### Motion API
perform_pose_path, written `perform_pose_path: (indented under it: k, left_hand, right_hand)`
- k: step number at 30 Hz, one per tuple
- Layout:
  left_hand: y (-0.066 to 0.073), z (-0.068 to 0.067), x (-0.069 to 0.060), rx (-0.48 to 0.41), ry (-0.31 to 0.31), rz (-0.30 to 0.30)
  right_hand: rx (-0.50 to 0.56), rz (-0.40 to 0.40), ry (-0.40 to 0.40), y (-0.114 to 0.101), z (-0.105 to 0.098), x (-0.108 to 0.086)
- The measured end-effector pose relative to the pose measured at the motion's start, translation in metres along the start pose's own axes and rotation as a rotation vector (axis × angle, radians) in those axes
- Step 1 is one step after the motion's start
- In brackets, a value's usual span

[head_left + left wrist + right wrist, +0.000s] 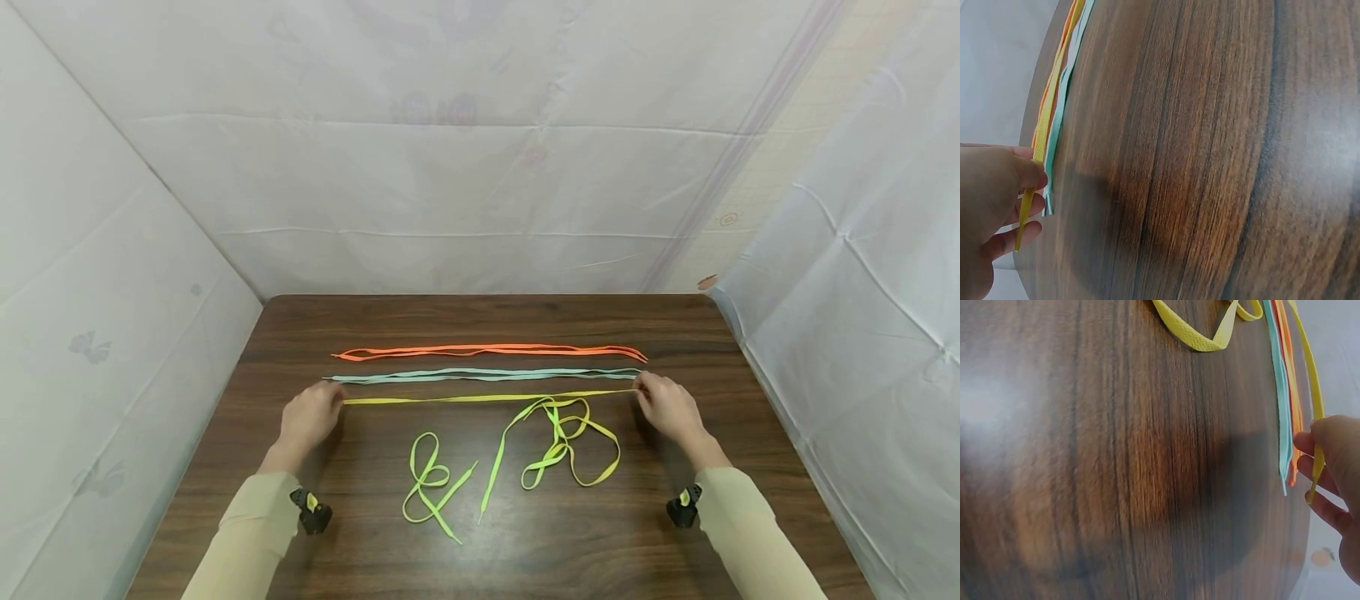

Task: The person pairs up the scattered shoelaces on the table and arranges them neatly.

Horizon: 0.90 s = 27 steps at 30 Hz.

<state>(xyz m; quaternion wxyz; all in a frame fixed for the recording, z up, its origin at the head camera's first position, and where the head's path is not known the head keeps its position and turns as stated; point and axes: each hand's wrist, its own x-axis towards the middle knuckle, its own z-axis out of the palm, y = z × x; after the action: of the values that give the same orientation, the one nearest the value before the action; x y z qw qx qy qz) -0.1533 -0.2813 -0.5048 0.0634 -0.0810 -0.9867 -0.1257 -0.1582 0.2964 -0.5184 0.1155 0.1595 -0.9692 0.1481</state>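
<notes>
A yellow lace (480, 398) stretches almost straight between the two hands, nearer the person than a pale teal lace (487, 375). The left hand (311, 414) pinches its left end; in the left wrist view the tip of the yellow lace (1039, 137) hangs below the thumb of the left hand (991, 206). At the other end, the right hand (670, 406) pinches the lace. The right wrist view shows the yellow lace (1314, 381) between thumb and fingers of the right hand (1341, 469), its tip against a fingertip.
An orange lace (487, 348) lies lengthwise behind the teal one on the brown table (262, 533). Nearer the person lie a loosely looped yellow-green lace (427, 500) and a tangle of yellow and yellow-green lace (557, 450). Pale sheets (480, 192) hang around the table.
</notes>
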Motion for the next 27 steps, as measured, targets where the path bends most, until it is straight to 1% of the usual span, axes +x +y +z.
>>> perform_pose_path:
  k: [8,12,19,23,27]
  left_hand:
    - [-0.003,0.008,0.011,-0.033,-0.080,-0.103]
    - [-0.002,0.010,0.015,-0.053,-0.089,-0.135]
    - [0.002,0.012,0.016,-0.068,-0.078,-0.163]
    - [0.000,0.013,0.014,-0.074,-0.086,-0.181]
    - [-0.002,0.014,0.012,-0.071,-0.102,-0.188]
  right_hand:
    - [-0.014,0.042,0.015,0.002,0.009,0.009]
    - [-0.013,0.062,0.008,0.002,0.011,0.011]
    - [0.003,0.078,0.005,0.002,0.014,0.012]
    - [-0.008,0.102,-0.029,0.002,0.015,0.011]
    - [-0.011,0.106,-0.053,0.003,0.015,0.008]
